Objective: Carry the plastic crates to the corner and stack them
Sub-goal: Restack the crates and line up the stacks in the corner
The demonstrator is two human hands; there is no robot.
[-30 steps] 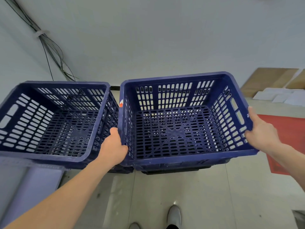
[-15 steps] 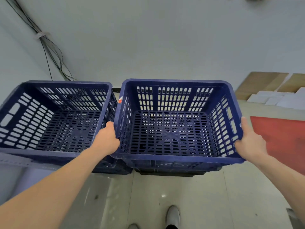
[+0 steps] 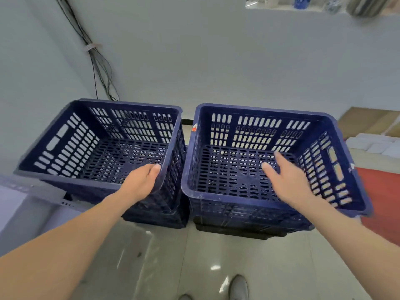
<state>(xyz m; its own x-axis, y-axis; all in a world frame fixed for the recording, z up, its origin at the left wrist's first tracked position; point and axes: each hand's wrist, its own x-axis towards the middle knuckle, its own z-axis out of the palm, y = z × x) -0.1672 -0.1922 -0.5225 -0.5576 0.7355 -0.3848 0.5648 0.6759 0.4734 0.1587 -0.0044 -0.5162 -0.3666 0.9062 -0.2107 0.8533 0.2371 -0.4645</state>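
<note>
Two dark blue slotted plastic crates stand side by side against the wall, each topping a stack of similar crates. The left crate (image 3: 129, 104) sits nearer the corner. The right crate (image 3: 259, 110) rests level on its stack, above a black base. My left hand (image 3: 140, 182) curls its fingers over the right rim of the left crate near its front corner. Over the inside of the right crate, my right hand (image 3: 285, 180) hovers with fingers spread and holds nothing.
Black cables (image 3: 95, 61) run down the wall corner behind the left crate. A grey perforated metal piece (image 3: 21, 191) lies at the left. A red mat (image 3: 381, 202), white boxes (image 3: 376, 146) and cardboard (image 3: 368, 122) are on the right. My shoe (image 3: 239, 286) stands on the tiled floor.
Both hands let go of the right crate, now set on its stack. The left hand shifted onto the left crate's rim and the right hand moved inward over the right crate.
</note>
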